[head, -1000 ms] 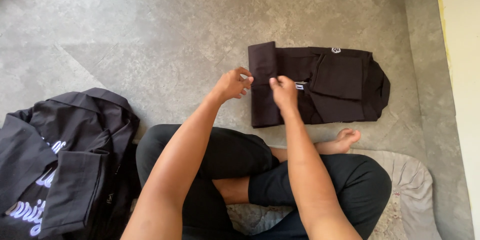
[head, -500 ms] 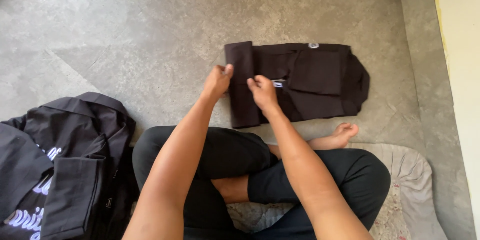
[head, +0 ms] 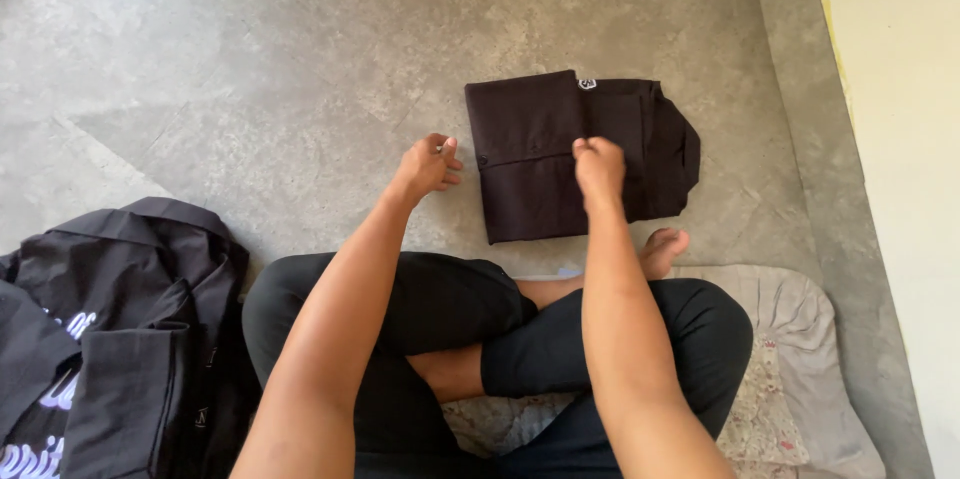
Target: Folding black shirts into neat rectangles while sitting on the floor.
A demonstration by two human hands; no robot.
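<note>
One folded black shirt (head: 560, 159): under right fingers (head: 592, 151), beside left fingers (head: 445, 161).

The folded shirt (head: 560, 154) was black, with a tiny white patch near its top edge. The floor (head: 250, 49) was grey with cloudy light and dark marks. The heap of clothes (head: 110, 329) at the side was black too, with pale purple and white letters. The trousers (head: 450, 309) were black. The cushion (head: 800, 379) was pale cream with small pink flowers. The wall (head: 900, 89) was light cream.
</note>
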